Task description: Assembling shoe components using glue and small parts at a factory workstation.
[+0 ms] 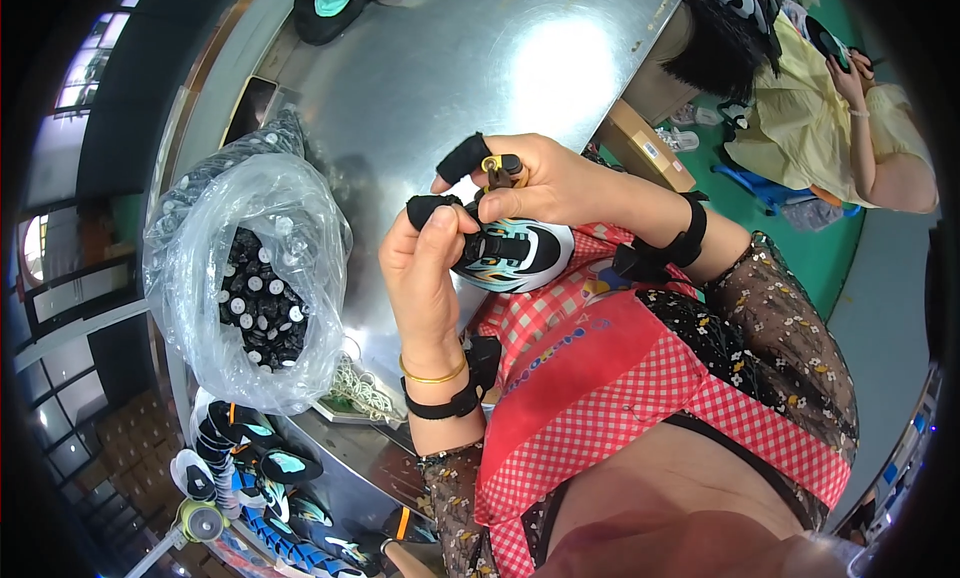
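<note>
A sneaker (522, 258) in white, black and teal with flame-like streaks sits at the table edge, against my apron. My left hand (425, 263) is closed in a pinch at its upper opening; what lies between the fingertips is too small to make out. Close beside it, my right hand (535, 178) is curled round a small tool (503, 165) with a yellow and black end, its tip partly hidden by the fingers. Black covers wrap a finger on each hand, and black bands circle both wrists.
A clear plastic bag (330, 228) of black pieces with white round discs stands to the left. Near it lie pale tangled cords (362, 390) and several shoes (285, 468). Another shoe (330, 6) rests on the metal table (430, 78). A co-worker (815, 98) sits at far right.
</note>
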`<move>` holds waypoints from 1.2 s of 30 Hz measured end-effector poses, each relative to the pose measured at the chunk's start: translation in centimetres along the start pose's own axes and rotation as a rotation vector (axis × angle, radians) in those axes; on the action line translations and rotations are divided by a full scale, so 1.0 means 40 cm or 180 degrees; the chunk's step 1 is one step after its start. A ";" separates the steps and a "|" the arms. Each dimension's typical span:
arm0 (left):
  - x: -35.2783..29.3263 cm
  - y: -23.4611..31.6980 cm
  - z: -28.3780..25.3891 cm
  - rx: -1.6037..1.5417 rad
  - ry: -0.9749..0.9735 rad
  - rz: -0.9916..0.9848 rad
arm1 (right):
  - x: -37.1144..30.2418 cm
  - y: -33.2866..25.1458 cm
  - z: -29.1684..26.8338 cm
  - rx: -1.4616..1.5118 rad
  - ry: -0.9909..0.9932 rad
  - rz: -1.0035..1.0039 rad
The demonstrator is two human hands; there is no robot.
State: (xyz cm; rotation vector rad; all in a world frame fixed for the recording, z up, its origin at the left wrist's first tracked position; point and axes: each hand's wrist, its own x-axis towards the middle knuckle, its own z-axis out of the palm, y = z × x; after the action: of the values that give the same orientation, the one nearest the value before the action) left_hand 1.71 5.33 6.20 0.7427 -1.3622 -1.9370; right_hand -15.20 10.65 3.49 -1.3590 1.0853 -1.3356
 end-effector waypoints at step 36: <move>-0.009 -0.004 -0.013 0.0487 -0.0400 0.0178 | -0.004 -0.012 -0.001 -0.1067 0.0270 -0.0357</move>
State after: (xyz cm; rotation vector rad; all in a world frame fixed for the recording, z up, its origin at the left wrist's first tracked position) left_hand 2.32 5.35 5.94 0.6556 -1.6048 -1.8783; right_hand -15.25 10.88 3.94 -1.6390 1.3531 -1.3431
